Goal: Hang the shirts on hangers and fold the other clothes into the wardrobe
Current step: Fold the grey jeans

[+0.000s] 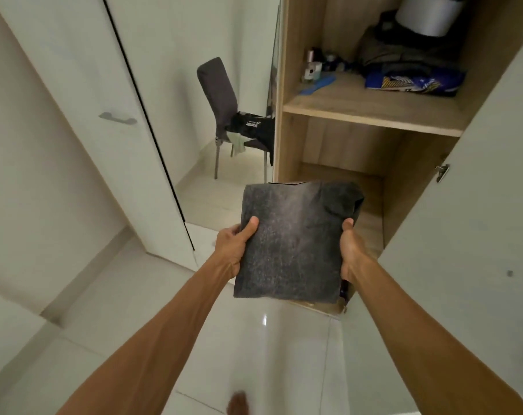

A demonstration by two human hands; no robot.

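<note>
The folded grey cloth [293,244] is held by the left hand [233,250] and right hand [351,253], thumbs pressed on top. If tipped toward the wardrobe [374,115], it may be unfolded or dropped.

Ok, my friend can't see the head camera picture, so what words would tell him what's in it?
Both hands, left and right, hold a folded grey cloth in front of an open wooden wardrobe. Its upper shelf holds folded clothes and small bottles. A chair with dark clothing on it stands behind.
</note>
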